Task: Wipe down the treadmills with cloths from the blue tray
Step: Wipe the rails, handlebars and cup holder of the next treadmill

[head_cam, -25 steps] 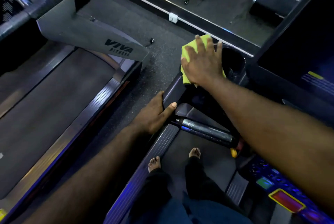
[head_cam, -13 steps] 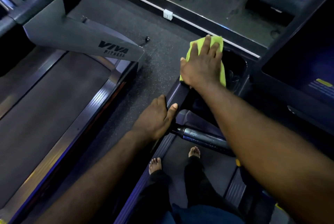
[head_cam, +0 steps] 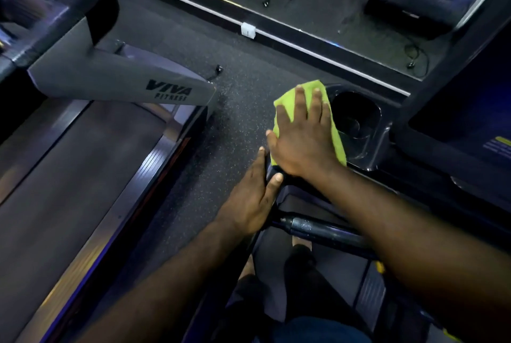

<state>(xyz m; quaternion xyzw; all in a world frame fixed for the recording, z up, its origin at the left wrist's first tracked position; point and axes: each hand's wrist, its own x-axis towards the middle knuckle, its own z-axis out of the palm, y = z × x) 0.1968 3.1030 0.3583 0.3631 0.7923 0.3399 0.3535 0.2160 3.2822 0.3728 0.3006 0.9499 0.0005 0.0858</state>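
Observation:
A lime-green cloth (head_cam: 336, 140) lies on the left side of the dark console of the treadmill (head_cam: 384, 135) I stand on, beside a round cup holder (head_cam: 355, 117). My right hand (head_cam: 302, 135) presses flat on the cloth with its fingers spread. Just below it, my left hand (head_cam: 250, 201) rests on the outer edge of the console's left arm, thumb on top and fingers straight along the side. The blue tray is not in view.
A second treadmill (head_cam: 69, 171) with a grey "VIVA FITNESS" upright (head_cam: 116, 80) stands to the left across a strip of speckled floor (head_cam: 229, 121). A chrome handlebar (head_cam: 320, 229) crosses below my hands. My bare feet are on the belt. A mirror base runs along the top.
My right hand slid the cloth a little along the console's left edge. My left hand moved up the arm, closer to my right hand. The camera tilted down and right.

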